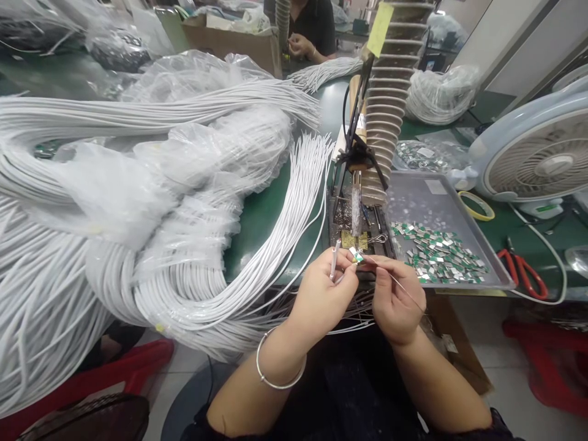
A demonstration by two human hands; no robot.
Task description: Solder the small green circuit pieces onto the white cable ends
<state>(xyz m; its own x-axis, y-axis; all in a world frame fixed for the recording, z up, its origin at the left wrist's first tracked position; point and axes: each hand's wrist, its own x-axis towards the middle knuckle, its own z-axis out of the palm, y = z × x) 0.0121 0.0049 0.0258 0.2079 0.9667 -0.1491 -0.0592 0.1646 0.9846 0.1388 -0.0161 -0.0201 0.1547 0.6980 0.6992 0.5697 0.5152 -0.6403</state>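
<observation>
While the left hand [324,294] grips white cable [335,260] and the right hand [399,300] thin wire [403,287], a grey tray [413,190] holds green-and-silver pieces [448,254].

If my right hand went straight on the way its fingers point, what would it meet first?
Your right hand would likely meet the small green board at the fingertips of your left hand, though depth is hard to judge.

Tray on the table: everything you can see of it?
Grey, shallow tray with a raised rim; metal or plastic unclear. It lies on the green table, near left corner partly behind the right hand. Small green-and-silver pieces cover much of its near half; a pale rectangle sits toward the far edge.
</observation>
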